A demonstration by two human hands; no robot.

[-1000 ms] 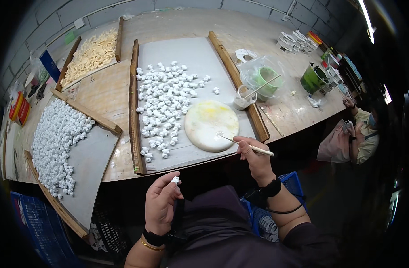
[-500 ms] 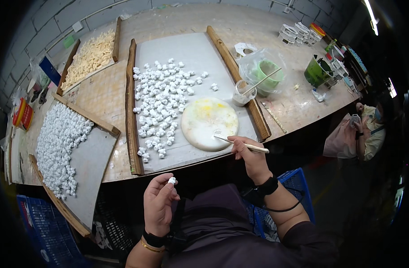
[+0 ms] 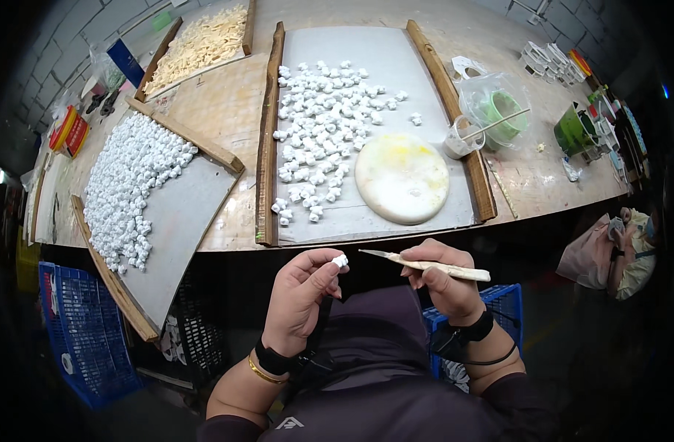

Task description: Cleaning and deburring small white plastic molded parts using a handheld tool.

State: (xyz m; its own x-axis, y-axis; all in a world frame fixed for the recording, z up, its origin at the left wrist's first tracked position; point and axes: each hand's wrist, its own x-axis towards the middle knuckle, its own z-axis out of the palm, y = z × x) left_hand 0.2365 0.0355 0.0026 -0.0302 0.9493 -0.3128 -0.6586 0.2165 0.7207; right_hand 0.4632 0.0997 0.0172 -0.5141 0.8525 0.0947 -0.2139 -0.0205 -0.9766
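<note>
Between the thumb and fingertips of my left hand (image 3: 296,302) is a small white knobbly piece (image 3: 341,261), closed in a pinch. My right hand (image 3: 453,291) grips a slim paintbrush (image 3: 471,273) with a pale, thick handle, its pointed tip aimed left at the piece and a short gap apart from it. Both hands are in front of the table edge, above my lap. Beyond them lies a round whitish slab (image 3: 403,188) with yellow smears. Many similar white pieces (image 3: 318,125) are scattered to its left on a grey board (image 3: 359,44).
Wooden strips (image 3: 269,147) edge the board. To the left, another board holds a dense heap of white pieces (image 3: 134,177); cream pieces (image 3: 197,48) lie behind. A plastic cup (image 3: 455,140) with a stick and a green bowl (image 3: 505,110) stand right. Blue crates (image 3: 86,331) are below.
My right hand has lifted the brush off the round slab and drawn it back toward my left hand. The left hand has risen slightly with its piece. The whole view has shifted.
</note>
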